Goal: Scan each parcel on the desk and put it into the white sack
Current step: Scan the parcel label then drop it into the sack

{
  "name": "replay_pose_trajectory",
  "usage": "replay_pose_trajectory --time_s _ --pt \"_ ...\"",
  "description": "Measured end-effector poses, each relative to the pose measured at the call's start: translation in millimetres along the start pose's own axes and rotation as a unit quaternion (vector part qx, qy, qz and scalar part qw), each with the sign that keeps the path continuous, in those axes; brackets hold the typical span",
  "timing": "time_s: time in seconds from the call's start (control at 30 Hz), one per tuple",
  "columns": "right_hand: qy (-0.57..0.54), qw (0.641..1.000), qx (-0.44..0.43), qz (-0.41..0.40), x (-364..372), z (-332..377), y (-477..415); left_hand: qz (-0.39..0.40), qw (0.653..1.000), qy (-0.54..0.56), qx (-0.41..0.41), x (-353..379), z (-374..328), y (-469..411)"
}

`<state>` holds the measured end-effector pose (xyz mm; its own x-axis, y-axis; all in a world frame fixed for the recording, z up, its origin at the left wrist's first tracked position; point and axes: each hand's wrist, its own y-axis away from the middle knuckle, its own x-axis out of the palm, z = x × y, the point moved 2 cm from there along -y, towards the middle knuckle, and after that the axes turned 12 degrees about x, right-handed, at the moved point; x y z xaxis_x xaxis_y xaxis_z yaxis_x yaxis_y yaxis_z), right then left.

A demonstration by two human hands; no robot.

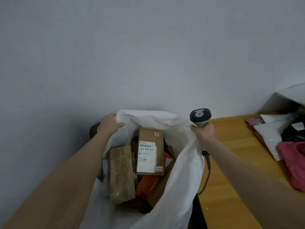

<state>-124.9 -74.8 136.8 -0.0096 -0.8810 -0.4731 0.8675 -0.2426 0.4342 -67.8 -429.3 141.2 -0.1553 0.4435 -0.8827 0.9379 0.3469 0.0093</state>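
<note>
While both hands hold the mouth of the white sack (pixel 184 162) apart, most of the risk sits on its right side. The right hand (pixel 204 133) has its fingers wrapped round the handle of the barcode scanner (pixel 200 116) and appears to pinch the sack's right rim as well. With two things in one grasp, the thin fabric could slip free when that hand lifts. The mouth would then sag over the labelled cardboard box (pixel 149 151), the brown taped parcel (pixel 121 174) and the orange parcel (pixel 144 187) inside the sack.

The left hand (pixel 110 123) grips the sack's left rim, thumb over the edge. If it lets go first, the sack may slump towards the wall behind it.

The scanner cable (pixel 208 167) hangs between the sack's right wall and the edge of the desk (pixel 234 162). A reach to the right could drag the cable against the fabric or catch it on the desk edge.

Well to the right of the sack, on the desk, lie a white poly mailer (pixel 270 134), a black bag (pixel 295 134) and a pink bag (pixel 292 162). They overlap, so pulling one could slide another towards the desk edge. Their soft wrapping may also crease a label and spoil the scan.
</note>
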Motion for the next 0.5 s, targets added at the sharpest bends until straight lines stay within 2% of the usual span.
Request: replay_pose_trajectory --time_s 0.17,0.27,0.5 --pt "0.041 0.998 -0.017 0.038 -13.7 -18.4 32.0 -0.026 0.996 -0.048 -0.076 -5.5 13.8 70.7" --pt "0.058 0.998 -0.018 0.031 -14.4 -28.6 45.3 -0.044 0.991 -0.054 -0.118 -0.7 20.7 105.7" --pt "0.080 0.995 0.003 0.062 6.4 -64.9 88.7 -0.087 0.970 -0.028 -0.225 2.6 53.4 211.8"
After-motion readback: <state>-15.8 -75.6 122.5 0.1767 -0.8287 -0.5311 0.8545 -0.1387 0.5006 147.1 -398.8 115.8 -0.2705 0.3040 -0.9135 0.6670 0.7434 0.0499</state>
